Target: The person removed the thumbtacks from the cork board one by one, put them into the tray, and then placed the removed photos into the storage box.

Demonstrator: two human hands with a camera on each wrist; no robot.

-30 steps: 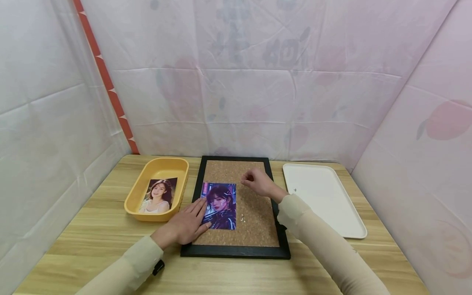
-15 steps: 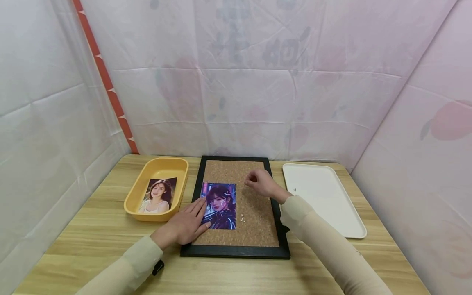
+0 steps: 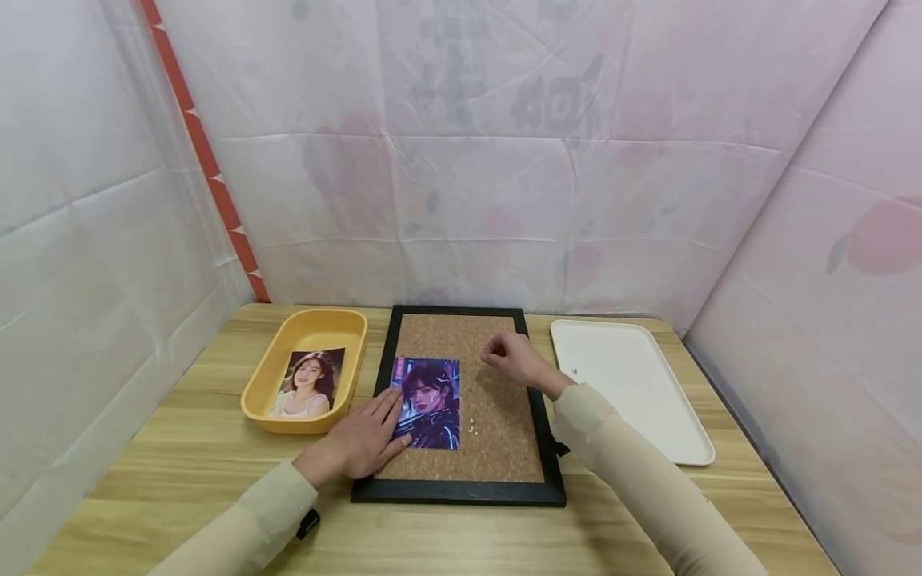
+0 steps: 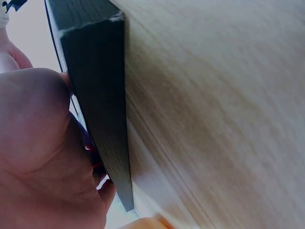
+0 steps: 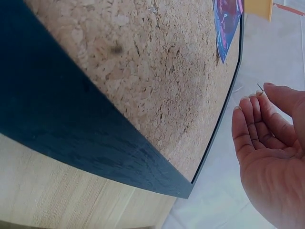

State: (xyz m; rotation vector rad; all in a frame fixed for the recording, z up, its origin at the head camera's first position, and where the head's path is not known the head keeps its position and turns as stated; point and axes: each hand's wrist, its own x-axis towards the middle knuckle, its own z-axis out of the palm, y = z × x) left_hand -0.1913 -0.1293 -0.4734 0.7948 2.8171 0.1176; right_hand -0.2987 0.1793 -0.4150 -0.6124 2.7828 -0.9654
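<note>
A purple-blue picture print (image 3: 430, 404) of a figure lies on the left half of a black-framed cork board (image 3: 497, 460). My left hand (image 3: 363, 432) rests flat over the board's left edge, its fingertips and thumb on the print's left side. In the left wrist view, the palm (image 4: 38, 138) sits against the dark frame (image 4: 100, 86). Above the cork, right of the print, my right hand (image 3: 515, 360) pinches a push pin between thumb and index finger. Only the pin's thin metal needle (image 5: 260, 88) shows in the right wrist view; its head is hidden by the fingertips.
Several tiny whitish pieces (image 3: 472, 427) lie on the cork, right of the print. To the left, a yellow tray (image 3: 324, 324) holds a portrait photo (image 3: 310, 384). A white tray (image 3: 648, 400) at right has a small dark speck (image 3: 575, 371) near its left edge.
My right hand has shifted slightly to the right, away from the print, still pinching. My left hand and the print stay where they were.
</note>
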